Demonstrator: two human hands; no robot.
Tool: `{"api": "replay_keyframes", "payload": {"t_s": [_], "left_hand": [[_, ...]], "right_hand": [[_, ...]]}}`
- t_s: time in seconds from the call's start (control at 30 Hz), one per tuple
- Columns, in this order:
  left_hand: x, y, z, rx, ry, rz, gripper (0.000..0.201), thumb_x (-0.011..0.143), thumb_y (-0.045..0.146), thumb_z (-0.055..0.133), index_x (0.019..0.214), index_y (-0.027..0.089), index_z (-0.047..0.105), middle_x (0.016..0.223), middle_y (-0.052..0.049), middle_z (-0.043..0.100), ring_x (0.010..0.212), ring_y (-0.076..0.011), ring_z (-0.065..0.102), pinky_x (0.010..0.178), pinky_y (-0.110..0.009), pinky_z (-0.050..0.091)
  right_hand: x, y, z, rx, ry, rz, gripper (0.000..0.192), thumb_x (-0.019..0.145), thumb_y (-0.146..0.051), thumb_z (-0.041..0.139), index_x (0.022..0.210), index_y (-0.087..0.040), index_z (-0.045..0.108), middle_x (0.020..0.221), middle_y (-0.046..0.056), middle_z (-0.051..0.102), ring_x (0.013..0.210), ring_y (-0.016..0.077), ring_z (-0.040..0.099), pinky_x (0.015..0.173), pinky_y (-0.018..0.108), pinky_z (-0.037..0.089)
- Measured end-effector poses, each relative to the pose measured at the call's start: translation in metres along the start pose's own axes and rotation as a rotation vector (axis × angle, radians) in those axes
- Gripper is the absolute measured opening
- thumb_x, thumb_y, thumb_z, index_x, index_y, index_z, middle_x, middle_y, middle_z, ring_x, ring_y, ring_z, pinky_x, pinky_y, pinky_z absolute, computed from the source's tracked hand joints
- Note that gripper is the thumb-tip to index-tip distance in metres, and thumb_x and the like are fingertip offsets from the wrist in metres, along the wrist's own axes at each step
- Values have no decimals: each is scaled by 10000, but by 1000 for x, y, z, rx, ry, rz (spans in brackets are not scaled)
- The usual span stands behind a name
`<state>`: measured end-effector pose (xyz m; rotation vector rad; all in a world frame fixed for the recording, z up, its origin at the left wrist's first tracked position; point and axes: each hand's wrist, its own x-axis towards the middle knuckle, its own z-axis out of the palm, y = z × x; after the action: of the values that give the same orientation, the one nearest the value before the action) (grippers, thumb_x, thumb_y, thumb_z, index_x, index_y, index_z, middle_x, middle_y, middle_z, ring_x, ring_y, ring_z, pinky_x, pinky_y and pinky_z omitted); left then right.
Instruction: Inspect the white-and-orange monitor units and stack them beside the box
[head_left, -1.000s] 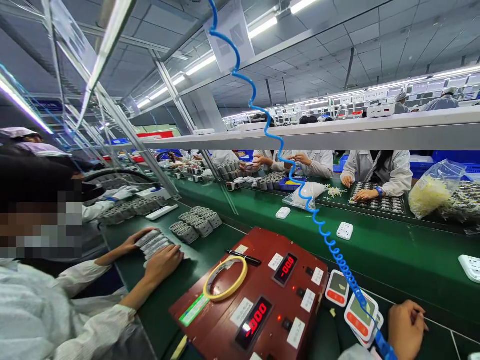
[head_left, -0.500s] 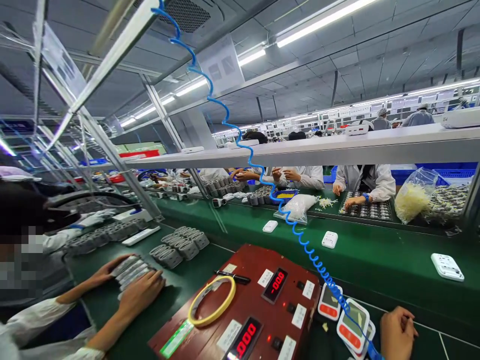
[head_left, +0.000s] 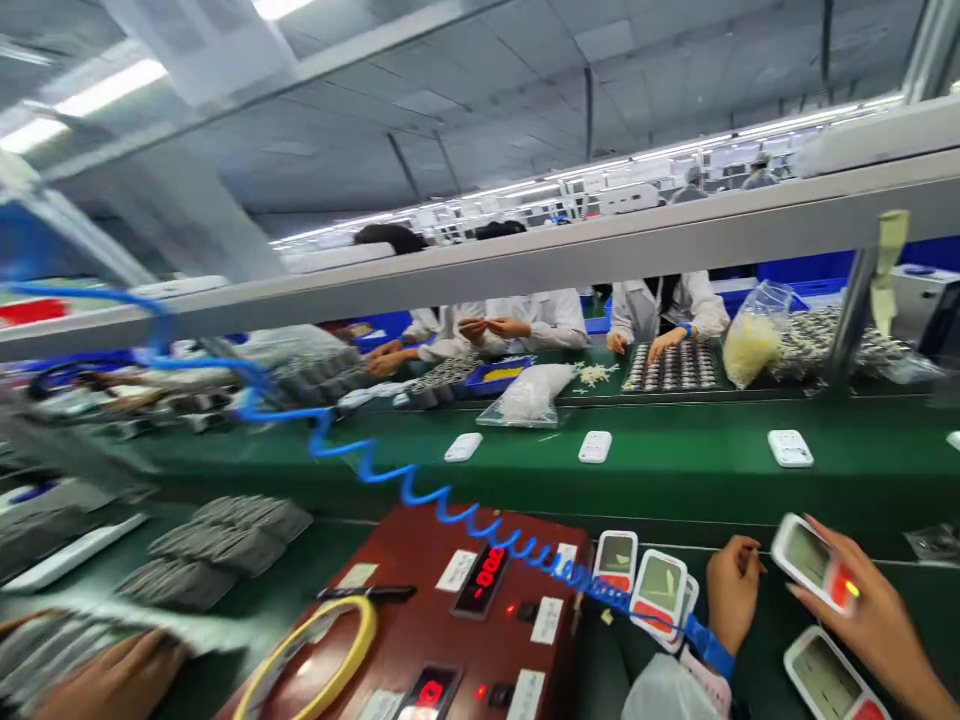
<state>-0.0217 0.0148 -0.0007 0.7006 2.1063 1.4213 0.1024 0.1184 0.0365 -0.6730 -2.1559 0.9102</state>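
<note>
My right hand (head_left: 874,605) is closed around the edge of a small white device (head_left: 808,562) with a grey screen and a red lower part, held tilted above the bench; a light glows at its lower end. Beneath it lies a similar white device (head_left: 829,675). My left hand (head_left: 733,592) has curled fingers, and whatever they may hold is hidden. A blue wrist strap (head_left: 709,645) on that wrist joins a coiled blue cord (head_left: 469,515). More of these devices (head_left: 660,590) lie left of my left hand, partly overlapping.
A red-brown box (head_left: 420,560) with red digital displays stands to the left, bearing a roll of yellow tape (head_left: 352,655) and a black pen (head_left: 367,593). Co-workers' hands work at left and across the green belt (head_left: 540,480). A shelf rail (head_left: 600,255) crosses overhead.
The view has turned right, so the box and bench shift left. My right hand has come into view holding a white device. My left hand stays beside the devices, its strap now showing.
</note>
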Motion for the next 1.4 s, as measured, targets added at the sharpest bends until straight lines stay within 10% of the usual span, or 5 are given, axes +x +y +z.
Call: {"api": "replay_keyframes", "payload": {"t_s": [0.07,0.23,0.37,0.63,1.4], "left_hand": [[1,1,-2,28,0,42,261,868,204,432,978,151,663,793,-48,711,725,-166,632,712,-260,462],[-1,1,-2,39,7,47,249,872,197,443,974,148,665,744,-34,713,650,-147,621,639,-229,453],[-3,1,2,4,19,34,266,859,167,443,981,148,679,748,-38,725,635,-144,632,614,-218,453],[-6,7,2,16,69,40,375,950,289,338,973,177,695,736,-33,723,597,-139,632,632,-220,468],[-2,-1,6,77,78,120,490,968,405,295,874,170,714,698,-39,718,575,-142,617,593,-224,427]], "right_hand": [[53,-18,19,116,-201,-121,716,742,-539,645,1355,-210,473,1252,104,557,1115,274,557,966,385,452],[146,-52,54,199,-140,-90,776,680,-512,676,1353,-189,468,1187,104,600,1035,283,592,944,456,451],[110,-28,52,274,-376,-60,789,700,-456,696,1393,-201,418,1215,108,596,1007,261,615,913,396,486],[13,89,24,240,-156,267,798,454,-519,818,1138,-214,542,1091,110,633,944,341,641,771,388,569],[1,56,35,801,-19,504,1025,473,-358,893,1372,-331,401,1192,16,590,1082,242,579,893,263,509]]}}
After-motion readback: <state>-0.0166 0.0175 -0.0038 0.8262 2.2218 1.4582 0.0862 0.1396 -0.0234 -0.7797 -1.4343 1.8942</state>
